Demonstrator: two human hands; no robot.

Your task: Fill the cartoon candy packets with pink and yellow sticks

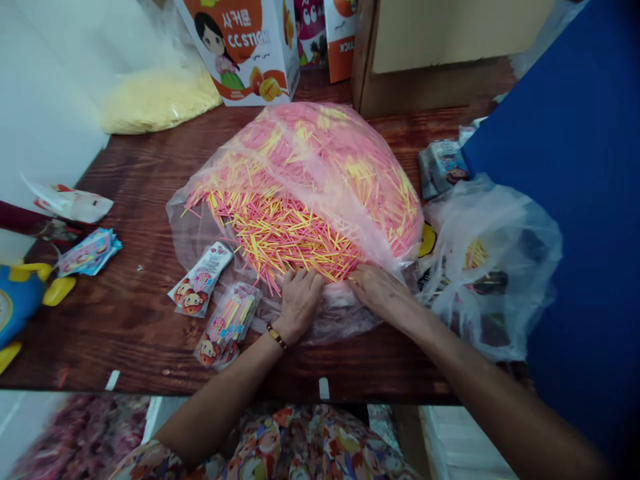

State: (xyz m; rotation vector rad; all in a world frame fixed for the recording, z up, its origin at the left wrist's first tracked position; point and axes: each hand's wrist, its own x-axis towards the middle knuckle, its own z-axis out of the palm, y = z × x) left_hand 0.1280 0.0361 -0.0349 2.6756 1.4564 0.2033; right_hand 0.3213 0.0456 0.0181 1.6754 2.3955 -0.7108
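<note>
A large clear plastic bag [345,193] lies on its side, its mouth facing me. Thin pink and yellow candy sticks [290,230] fill it and show loose at the opening. At the near edge of the mouth, my left hand [301,300] has its fingers curled over the plastic beside the sticks; its fingertips are partly hidden. My right hand [377,290] pinches the same edge a little to the right. Left of my left hand lie a small printed packet with sticks inside [230,325] and a stack of flat printed sachets [203,280].
Behind the bag stand a printed carton [250,60] and a brown cardboard box [425,87]. A bag of pale yellow material [155,100] is at back left. Crumpled clear plastic [500,267] lies right, beside a blue panel [580,200]. More sachets [90,252] and a blue-yellow toy [23,300] sit left.
</note>
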